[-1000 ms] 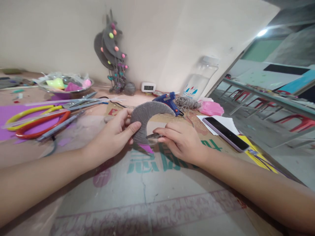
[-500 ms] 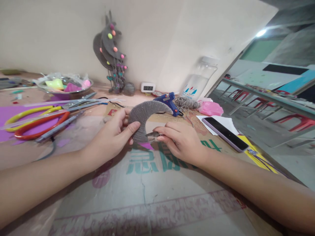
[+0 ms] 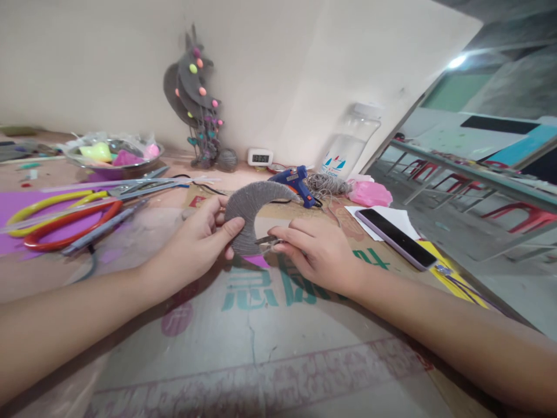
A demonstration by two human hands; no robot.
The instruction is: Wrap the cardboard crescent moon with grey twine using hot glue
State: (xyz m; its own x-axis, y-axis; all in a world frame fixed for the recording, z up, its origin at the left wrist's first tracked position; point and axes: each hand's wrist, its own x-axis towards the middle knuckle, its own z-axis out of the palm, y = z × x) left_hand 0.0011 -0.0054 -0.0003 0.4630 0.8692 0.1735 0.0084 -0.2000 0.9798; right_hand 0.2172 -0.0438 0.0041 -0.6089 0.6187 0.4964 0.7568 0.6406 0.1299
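Observation:
A crescent moon wrapped in grey yarn (image 3: 240,217) is held up over the cardboard in my left hand (image 3: 202,235). The thumb presses on its front face, with the fingers behind. My right hand (image 3: 319,249) is closed, pinching a small dark pointed metal tool (image 3: 264,240). Its tip is at the crescent's inner edge, near the lower end; whether it touches the yarn I cannot tell. Most of the tool is hidden by the fingers, so its exact kind is unclear. A purple scrap (image 3: 257,260) shows just under the crescent.
Behind my hands are a blue glue gun (image 3: 300,184), tangled grey yarn (image 3: 329,184), a water bottle (image 3: 348,145) and a timer (image 3: 260,158). Scissors (image 3: 73,223) lie left, near a metal bowl (image 3: 130,169). A phone (image 3: 395,239) lies right. A decorated moon hanging (image 3: 191,96) leans against the wall.
The view has shifted slightly. Both hands keep nearly the same hold; the crescent and the tool's tip have turned only a little.

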